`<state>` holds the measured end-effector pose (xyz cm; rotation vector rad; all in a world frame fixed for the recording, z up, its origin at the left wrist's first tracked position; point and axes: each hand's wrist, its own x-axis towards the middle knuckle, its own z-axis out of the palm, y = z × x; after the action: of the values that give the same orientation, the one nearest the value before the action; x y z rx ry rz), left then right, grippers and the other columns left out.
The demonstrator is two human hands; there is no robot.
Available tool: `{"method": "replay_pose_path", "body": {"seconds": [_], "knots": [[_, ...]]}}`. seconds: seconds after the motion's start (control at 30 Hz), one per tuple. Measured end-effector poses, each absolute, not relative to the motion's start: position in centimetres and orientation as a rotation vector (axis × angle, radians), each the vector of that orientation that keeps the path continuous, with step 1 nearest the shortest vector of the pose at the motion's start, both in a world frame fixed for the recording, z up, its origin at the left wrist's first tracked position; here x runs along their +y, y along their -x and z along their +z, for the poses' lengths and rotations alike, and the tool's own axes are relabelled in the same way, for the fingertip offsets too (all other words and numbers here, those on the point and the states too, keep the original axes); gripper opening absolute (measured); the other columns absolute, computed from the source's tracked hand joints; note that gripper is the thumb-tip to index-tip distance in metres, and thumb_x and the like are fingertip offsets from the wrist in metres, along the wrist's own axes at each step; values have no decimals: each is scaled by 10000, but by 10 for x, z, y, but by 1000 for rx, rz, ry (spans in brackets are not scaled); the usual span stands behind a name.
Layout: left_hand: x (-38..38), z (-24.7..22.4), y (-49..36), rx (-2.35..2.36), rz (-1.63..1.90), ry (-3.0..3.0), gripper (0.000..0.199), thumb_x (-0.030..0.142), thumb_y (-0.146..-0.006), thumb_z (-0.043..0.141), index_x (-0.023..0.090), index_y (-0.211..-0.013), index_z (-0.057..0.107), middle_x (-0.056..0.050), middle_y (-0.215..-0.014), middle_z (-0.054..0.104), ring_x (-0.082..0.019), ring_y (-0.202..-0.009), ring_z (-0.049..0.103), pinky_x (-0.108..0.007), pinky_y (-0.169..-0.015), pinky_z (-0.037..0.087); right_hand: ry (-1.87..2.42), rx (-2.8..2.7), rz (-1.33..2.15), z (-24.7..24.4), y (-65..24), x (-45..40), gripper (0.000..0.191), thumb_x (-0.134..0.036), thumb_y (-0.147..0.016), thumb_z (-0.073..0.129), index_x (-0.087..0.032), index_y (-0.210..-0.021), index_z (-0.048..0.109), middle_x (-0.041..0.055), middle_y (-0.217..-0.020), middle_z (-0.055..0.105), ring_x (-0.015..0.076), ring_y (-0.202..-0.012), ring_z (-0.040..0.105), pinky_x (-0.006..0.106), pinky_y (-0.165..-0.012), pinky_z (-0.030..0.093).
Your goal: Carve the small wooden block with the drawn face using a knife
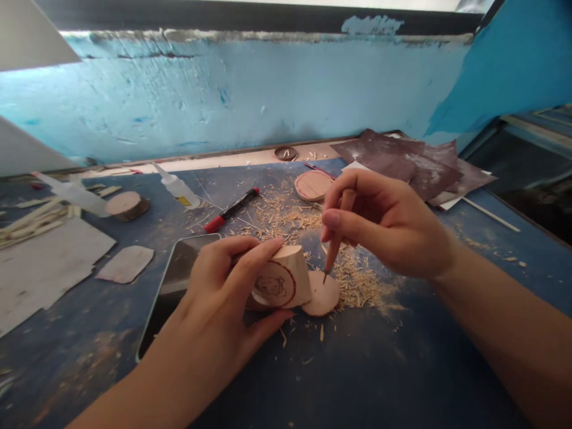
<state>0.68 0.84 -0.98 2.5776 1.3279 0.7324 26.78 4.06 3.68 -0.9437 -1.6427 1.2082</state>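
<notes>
My left hand (227, 286) grips a pale wooden block (300, 280) by its sides. On the block's face is a dark line drawing inside a red-brown ring. Between the fingers of my right hand (375, 220) is a thin wooden-handled tool (333, 253) with a narrow dark metal tip pointing down. That tip is at a round wood disc (324, 295) lying on the table beside the block; whether it touches cannot be made out. Wood shavings (361, 283) are scattered around the disc. Behind my right hand lies another wood disc (313, 185) with a red outline.
A phone (156, 307) lies under my left wrist. Beyond are a red-capped marker (232, 210), a white glue bottle (177, 186) and a wood slice (127, 205). Dark sandpaper sheets (402, 158) lie at the back right, card (53, 268) at the left. A blue wall (250, 95) bounds the back.
</notes>
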Motion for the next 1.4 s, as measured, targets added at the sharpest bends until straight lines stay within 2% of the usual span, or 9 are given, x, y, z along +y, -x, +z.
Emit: {"method": "replay_pose_path", "body": {"seconds": [0.13,0.27,0.4,0.5,0.7,0.8,0.97,1.27,1.4], "knots": [[8,-11,-7,1334,765,-2612,630,265,-903,690,337,-1480,449,-93,-1343,498,-351,-1267,563,-563,-1071,536,902,-1736,1273,35,-263,34,189,-368,-1009,665,-210,-905,674,-12,-779,671,143,-682,690,280,-656,569],[7,-9,-8,1349,774,-2604,556,309,-950,623,402,-1476,470,-45,-1312,508,-332,-1255,572,-551,-1086,535,823,-1723,1403,31,-259,31,378,-488,-1037,579,-203,-814,687,10,-804,669,147,-757,640,267,-695,534],[9,-7,-8,1328,774,-2599,578,316,-929,634,446,-1477,501,-21,-1300,526,-311,-1216,592,-498,-1079,542,672,-1565,1614,24,-253,27,456,-492,-1072,477,-205,-767,658,-12,-685,543,122,-583,479,263,-550,423],[13,-8,-5,1289,748,-2654,658,287,-902,686,426,-1505,460,-56,-1291,529,-319,-1195,580,-502,-1052,547,654,-1498,1663,29,-251,25,576,-574,-1058,388,-212,-662,597,-5,-624,453,146,-567,371,315,-545,361],[13,-4,-7,1264,670,-2718,683,201,-894,722,349,-1495,433,-87,-1266,508,-325,-1194,535,-505,-1052,514,710,-1282,1525,71,-244,23,614,-327,-1095,288,-217,-517,465,-27,-524,253,130,-476,274,326,-507,292],[11,-2,-10,1254,686,-2734,631,194,-913,698,339,-1480,460,-87,-1255,516,-324,-1185,537,-492,-1043,512,652,-1175,1408,72,-231,24,597,-313,-1111,303,-211,-526,370,-50,-540,178,102,-450,197,281,-442,237],[7,-2,-10,1229,762,-2723,598,251,-927,691,332,-1480,480,-83,-1244,538,-322,-1168,537,-474,-994,543,564,-1103,1393,51,-211,24,555,-226,-1099,271,-223,-550,352,-57,-506,238,105,-426,242,265,-395,236],[7,-4,-10,1218,775,-2793,645,209,-921,728,288,-1500,454,-84,-1212,531,-302,-1140,514,-454,-1006,520,666,-936,1234,72,-205,15,589,-212,-1090,239,-224,-504,303,-57,-523,183,102,-416,196,270,-370,199],[4,-3,-12,1215,781,-2830,600,171,-946,679,274,-1496,462,-85,-1200,534,-295,-1140,511,-440,-1014,507,639,-927,1266,62,-204,19,525,-252,-1027,452,-223,-523,306,-65,-525,194,92,-414,208,266,-358,196]]}}
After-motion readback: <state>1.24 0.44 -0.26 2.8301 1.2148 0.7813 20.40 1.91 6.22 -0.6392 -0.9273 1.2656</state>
